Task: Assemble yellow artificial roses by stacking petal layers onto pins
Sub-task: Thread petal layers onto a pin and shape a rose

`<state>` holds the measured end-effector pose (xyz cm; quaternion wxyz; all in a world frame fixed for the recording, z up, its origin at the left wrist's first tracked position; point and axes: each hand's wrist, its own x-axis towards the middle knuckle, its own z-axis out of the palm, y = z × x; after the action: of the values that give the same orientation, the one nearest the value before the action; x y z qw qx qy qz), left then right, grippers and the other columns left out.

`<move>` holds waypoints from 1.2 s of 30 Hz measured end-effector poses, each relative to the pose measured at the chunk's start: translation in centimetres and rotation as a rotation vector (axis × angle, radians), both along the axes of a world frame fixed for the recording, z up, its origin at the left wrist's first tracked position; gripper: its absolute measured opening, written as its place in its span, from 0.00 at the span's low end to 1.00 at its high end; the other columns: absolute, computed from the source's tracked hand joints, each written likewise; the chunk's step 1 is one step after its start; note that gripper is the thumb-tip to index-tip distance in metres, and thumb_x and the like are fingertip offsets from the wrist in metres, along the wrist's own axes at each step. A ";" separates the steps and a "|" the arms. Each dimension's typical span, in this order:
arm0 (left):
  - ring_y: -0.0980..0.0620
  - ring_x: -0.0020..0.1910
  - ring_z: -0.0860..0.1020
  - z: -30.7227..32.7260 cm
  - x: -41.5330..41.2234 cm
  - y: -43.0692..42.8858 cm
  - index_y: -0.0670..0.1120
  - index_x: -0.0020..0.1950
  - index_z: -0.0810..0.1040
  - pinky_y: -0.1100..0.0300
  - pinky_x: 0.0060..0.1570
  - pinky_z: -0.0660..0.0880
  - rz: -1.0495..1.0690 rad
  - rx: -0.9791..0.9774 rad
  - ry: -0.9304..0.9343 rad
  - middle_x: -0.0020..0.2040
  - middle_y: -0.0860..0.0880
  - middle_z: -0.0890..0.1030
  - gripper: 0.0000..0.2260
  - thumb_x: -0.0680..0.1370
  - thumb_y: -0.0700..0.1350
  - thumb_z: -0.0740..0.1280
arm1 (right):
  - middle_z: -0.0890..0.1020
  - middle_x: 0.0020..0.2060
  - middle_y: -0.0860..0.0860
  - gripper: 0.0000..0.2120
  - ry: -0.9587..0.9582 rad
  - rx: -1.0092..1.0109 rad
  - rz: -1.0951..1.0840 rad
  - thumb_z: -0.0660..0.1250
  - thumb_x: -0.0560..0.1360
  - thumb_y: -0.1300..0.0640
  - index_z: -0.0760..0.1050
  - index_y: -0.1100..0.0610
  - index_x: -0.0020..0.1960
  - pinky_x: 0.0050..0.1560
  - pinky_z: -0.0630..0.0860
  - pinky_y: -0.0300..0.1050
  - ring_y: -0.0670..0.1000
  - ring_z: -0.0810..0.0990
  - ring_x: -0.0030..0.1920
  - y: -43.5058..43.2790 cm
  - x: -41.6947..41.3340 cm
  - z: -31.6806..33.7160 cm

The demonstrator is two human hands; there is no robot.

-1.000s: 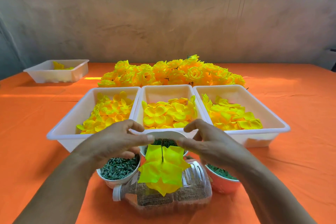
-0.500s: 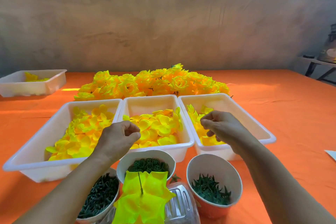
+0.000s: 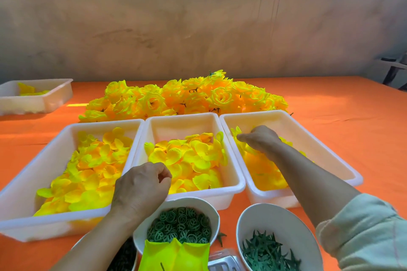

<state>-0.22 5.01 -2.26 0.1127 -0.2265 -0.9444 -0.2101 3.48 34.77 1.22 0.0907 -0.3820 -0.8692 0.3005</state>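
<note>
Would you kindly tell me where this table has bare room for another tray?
Bare cloth: right of the right tray, and between the far-left tray and the left tray. Crowded: the cups in front, the rose pile behind.

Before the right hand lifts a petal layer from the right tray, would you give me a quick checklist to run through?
1. Right hand is down among the petals in the right tray: ok.
2. A single layer is pinched: cannot tell, the hand hides its grip.
3. Pin stands clear above the stacked layers: ok.
4. Left hand is free to steady the stack: cannot tell, its fingers are curled over the middle tray.
</note>
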 end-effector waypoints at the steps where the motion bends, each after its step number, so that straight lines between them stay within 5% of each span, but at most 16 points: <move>1: 0.50 0.46 0.80 -0.1 -0.1 0.1 0.60 0.42 0.79 0.57 0.42 0.75 0.006 -0.002 0.006 0.43 0.57 0.83 0.03 0.74 0.54 0.65 | 0.75 0.32 0.52 0.12 -0.020 -0.001 -0.014 0.70 0.71 0.49 0.74 0.56 0.36 0.27 0.61 0.41 0.51 0.73 0.32 -0.1 -0.3 -0.3; 4: 0.50 0.47 0.80 -0.3 -0.3 0.2 0.60 0.43 0.79 0.58 0.42 0.74 0.025 -0.013 0.015 0.44 0.57 0.83 0.04 0.74 0.53 0.65 | 0.78 0.36 0.55 0.04 0.053 -0.019 -0.099 0.69 0.70 0.58 0.79 0.60 0.41 0.29 0.64 0.40 0.56 0.76 0.36 0.4 -1.0 -0.9; 8: 0.50 0.46 0.80 -0.5 -0.5 0.2 0.59 0.42 0.79 0.58 0.41 0.73 0.032 -0.023 0.019 0.45 0.57 0.83 0.04 0.74 0.53 0.65 | 0.76 0.32 0.54 0.07 0.499 -0.278 -0.168 0.70 0.68 0.62 0.76 0.57 0.33 0.32 0.65 0.42 0.54 0.73 0.32 1.3 -0.8 -0.5; 12: 0.50 0.45 0.80 -0.5 -0.5 0.1 0.59 0.42 0.79 0.58 0.40 0.72 0.036 -0.029 0.020 0.44 0.57 0.83 0.04 0.74 0.53 0.64 | 0.77 0.36 0.52 0.06 0.788 -0.562 -0.160 0.70 0.70 0.62 0.75 0.55 0.38 0.29 0.70 0.40 0.49 0.75 0.30 1.1 0.1 0.4; 19: 0.50 0.43 0.79 -0.3 -0.3 0.3 0.58 0.42 0.79 0.59 0.37 0.70 0.040 -0.017 0.019 0.42 0.57 0.83 0.05 0.74 0.53 0.64 | 0.79 0.33 0.53 0.06 0.875 -0.727 -0.015 0.67 0.73 0.64 0.72 0.56 0.43 0.24 0.71 0.38 0.48 0.79 0.30 -1.5 2.5 2.9; 26: 0.50 0.44 0.80 0.1 -0.3 0.5 0.59 0.38 0.77 0.58 0.39 0.72 0.030 0.027 -0.026 0.41 0.57 0.83 0.05 0.73 0.54 0.65 | 0.78 0.32 0.54 0.07 0.727 -0.829 0.320 0.66 0.74 0.66 0.72 0.55 0.41 0.24 0.70 0.37 0.48 0.77 0.29 -9.2 6.8 6.0; 29: 0.51 0.41 0.80 0.7 -0.5 -0.1 0.56 0.38 0.80 0.58 0.42 0.75 -0.001 0.233 -0.193 0.37 0.57 0.83 0.05 0.74 0.53 0.69 | 0.78 0.34 0.55 0.08 0.696 -0.811 0.356 0.67 0.74 0.65 0.73 0.55 0.41 0.25 0.69 0.39 0.50 0.73 0.31 -11.8 8.4 6.1; 32: 0.49 0.35 0.79 3.1 0.0 -0.7 0.49 0.39 0.81 0.57 0.38 0.76 -0.059 0.792 -0.465 0.34 0.49 0.81 0.08 0.78 0.46 0.69 | 0.78 0.35 0.56 0.08 0.700 -0.746 0.362 0.69 0.73 0.65 0.73 0.55 0.41 0.26 0.69 0.39 0.52 0.73 0.32 -13.7 9.7 6.0; 36: 0.53 0.33 0.81 7.3 2.0 -2.1 0.45 0.46 0.81 0.61 0.34 0.78 -0.177 1.036 -0.703 0.34 0.49 0.82 0.16 0.77 0.57 0.66 | 0.78 0.35 0.58 0.09 0.706 -0.647 0.375 0.69 0.73 0.66 0.73 0.54 0.41 0.26 0.68 0.38 0.50 0.72 0.28 -15.0 10.9 6.0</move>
<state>1.78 2.94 5.07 -0.1270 -0.1371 -0.6785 -0.7104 14.36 19.72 7.18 0.2004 -0.1034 -0.7018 0.6757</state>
